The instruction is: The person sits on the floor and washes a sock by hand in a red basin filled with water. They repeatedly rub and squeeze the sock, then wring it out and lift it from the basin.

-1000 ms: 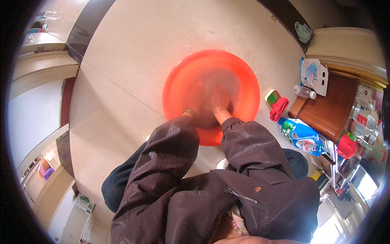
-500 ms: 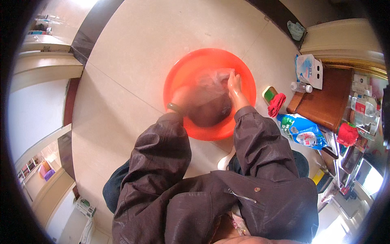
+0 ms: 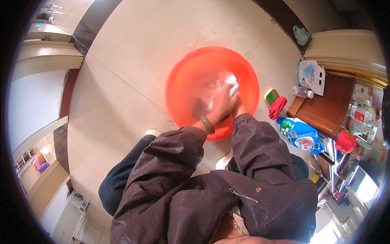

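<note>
Floor (image 3: 122, 49), orange basin (image 3: 178, 81), left hand (image 3: 222, 105) now meeting right hand (image 3: 239, 107), white cloth (image 3: 230, 78), fingers' grip unclear

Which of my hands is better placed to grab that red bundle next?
Your right, probably: the right hand is nearer the red bundle, on that side of the orange basin, while the left hand lies farther away. Both are at the blurred whitish material.

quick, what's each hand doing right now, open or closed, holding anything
Left hand: appears closed on whitish cloth.
Right hand: pressed close against the left, partly hidden; grip cannot be told.
</note>
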`<state>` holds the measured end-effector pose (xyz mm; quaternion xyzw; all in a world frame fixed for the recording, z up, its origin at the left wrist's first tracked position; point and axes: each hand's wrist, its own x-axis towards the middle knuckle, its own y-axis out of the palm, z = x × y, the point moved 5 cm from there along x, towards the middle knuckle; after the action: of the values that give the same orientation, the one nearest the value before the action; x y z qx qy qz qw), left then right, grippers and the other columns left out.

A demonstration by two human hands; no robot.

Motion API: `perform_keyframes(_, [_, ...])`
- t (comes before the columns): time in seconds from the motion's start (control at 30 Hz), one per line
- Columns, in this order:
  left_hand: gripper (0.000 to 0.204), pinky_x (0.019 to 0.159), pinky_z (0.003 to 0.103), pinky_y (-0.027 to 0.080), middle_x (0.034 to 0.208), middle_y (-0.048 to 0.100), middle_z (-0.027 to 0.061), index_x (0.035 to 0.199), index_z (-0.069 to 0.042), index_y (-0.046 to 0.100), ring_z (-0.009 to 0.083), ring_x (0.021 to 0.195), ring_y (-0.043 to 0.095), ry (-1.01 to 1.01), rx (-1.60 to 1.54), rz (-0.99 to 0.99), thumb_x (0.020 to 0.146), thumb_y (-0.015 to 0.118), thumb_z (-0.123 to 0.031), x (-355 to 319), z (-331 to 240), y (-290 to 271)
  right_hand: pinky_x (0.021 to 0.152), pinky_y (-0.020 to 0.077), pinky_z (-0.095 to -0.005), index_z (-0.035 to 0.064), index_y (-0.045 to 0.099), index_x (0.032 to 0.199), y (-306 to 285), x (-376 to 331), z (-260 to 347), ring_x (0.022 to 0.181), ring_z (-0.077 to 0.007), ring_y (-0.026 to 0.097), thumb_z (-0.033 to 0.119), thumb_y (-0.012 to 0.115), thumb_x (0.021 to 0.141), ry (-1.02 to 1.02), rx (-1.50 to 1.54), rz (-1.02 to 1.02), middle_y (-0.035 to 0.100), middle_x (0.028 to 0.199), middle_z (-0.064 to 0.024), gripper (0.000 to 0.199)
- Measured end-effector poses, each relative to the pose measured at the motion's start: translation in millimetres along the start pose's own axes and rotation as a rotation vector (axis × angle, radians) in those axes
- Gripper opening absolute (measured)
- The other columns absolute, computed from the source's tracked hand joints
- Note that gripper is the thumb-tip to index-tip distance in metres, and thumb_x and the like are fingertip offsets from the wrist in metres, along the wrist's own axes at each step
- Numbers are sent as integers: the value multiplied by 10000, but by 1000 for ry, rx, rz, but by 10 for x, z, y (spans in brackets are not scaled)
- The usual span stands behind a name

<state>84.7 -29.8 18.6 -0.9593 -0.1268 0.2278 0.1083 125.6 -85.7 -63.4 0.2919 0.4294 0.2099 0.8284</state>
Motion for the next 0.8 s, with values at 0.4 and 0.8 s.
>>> perform_keyframes(0.4, [275,714,493,473,828,621,269,1086,-141,523,441,804,613,11,120,-200,840,583,-248,-130,-410,-81,899,466,-384,117,553,1199,137,-112,-38,1034,-193,572,475,348,961,51,-68,-16,600,1129,-45,476])
perform_keyframes(0.8, [557,896,411,427,1112,602,188,1198,11,537,268,1046,571,-245,-511,-163,893,555,-454,178,967,-709,1000,364,-364,-10,459,1313,-89,-336,523,1189,-247,487,483,509,905,-272,-748,-363,507,1301,-131,642])
